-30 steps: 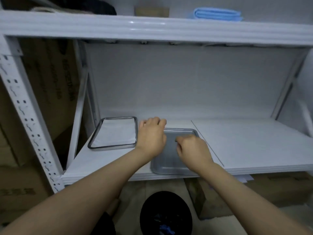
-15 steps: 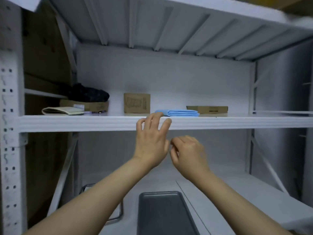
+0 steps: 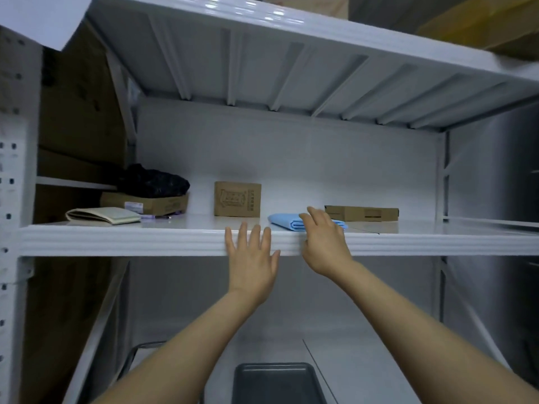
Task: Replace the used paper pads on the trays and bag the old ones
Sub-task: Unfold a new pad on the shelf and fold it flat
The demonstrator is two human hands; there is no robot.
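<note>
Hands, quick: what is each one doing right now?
Left hand: open, fingers spread at the shelf edge, holding nothing.
Right hand: open, reaching onto the folded blue pads, not yet gripping.

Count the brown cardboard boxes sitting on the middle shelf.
3. A flat one under the black bag at left, an upright printed one in the middle, and a flat one at right behind the blue folded pads. Others could be hidden.

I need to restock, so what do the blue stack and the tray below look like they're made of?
Blue stack: likely soft paper or nonwoven sheets, matte, folded in thin layers. Tray: seems metal, dull grey, with a rolled rim and rounded corners.
</note>
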